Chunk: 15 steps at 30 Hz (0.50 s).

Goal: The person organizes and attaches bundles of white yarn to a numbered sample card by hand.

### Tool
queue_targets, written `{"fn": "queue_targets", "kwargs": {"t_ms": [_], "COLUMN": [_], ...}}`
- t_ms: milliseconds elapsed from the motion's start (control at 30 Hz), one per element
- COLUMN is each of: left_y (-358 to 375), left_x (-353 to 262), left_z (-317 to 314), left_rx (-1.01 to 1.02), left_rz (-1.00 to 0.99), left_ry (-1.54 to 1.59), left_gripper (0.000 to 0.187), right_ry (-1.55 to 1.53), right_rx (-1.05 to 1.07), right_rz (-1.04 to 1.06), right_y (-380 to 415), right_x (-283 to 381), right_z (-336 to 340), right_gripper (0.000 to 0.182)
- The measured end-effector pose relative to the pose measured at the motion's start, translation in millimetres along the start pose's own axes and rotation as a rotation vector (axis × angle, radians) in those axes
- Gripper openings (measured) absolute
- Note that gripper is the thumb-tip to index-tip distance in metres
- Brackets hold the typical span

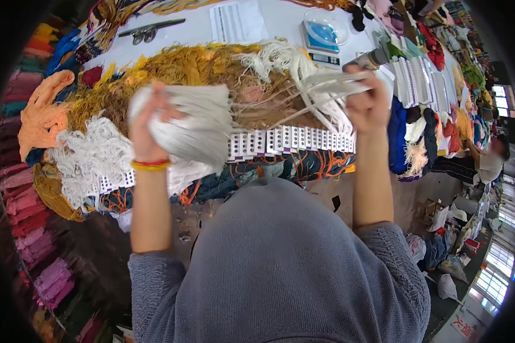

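Observation:
My left hand, with a red and yellow band at the wrist, is closed around a thick bundle of white thread. Both hand and bundle are smeared by motion. Loose white strands are pinched in my right hand, raised on the other side. Several thin strands stretch between the two hands. Beneath them lies a heap of yellow and brown yarn. A row of white cards with dark holes runs along the near edge, and tangled white yarn sits left of my left hand.
A digital scale with a clear bowl stands at the back, beside a printed sheet and a black clamp-like tool. A peach skein lies left. Another person is far right.

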<state>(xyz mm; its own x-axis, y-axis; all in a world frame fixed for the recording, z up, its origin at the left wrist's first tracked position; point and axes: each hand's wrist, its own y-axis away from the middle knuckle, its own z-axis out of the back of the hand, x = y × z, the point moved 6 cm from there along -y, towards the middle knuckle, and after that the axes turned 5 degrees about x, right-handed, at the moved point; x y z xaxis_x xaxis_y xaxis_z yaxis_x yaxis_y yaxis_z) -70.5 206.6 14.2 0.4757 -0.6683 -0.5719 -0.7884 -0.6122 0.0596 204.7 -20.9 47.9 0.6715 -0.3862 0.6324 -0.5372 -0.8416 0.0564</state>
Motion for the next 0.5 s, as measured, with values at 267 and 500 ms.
{"fn": "queue_targets", "kwargs": {"t_ms": [267, 500], "left_y": [34.6, 91.0], "left_x": [-283.7, -491.9], "left_z": [69.1, -46.8], "left_rx": [-0.294, -1.061], "left_rz": [-0.426, -0.972], "left_ry": [-0.207, -1.481], "left_gripper": [0.013, 0.029], "right_ry": [0.119, 0.607], "right_rx": [-0.419, -0.787], "right_rz": [0.330, 0.652], "right_y": [48.5, 97.1], "right_x": [180.6, 335.9], "right_z": [175.7, 280.1], "right_gripper": [0.012, 0.016]}}
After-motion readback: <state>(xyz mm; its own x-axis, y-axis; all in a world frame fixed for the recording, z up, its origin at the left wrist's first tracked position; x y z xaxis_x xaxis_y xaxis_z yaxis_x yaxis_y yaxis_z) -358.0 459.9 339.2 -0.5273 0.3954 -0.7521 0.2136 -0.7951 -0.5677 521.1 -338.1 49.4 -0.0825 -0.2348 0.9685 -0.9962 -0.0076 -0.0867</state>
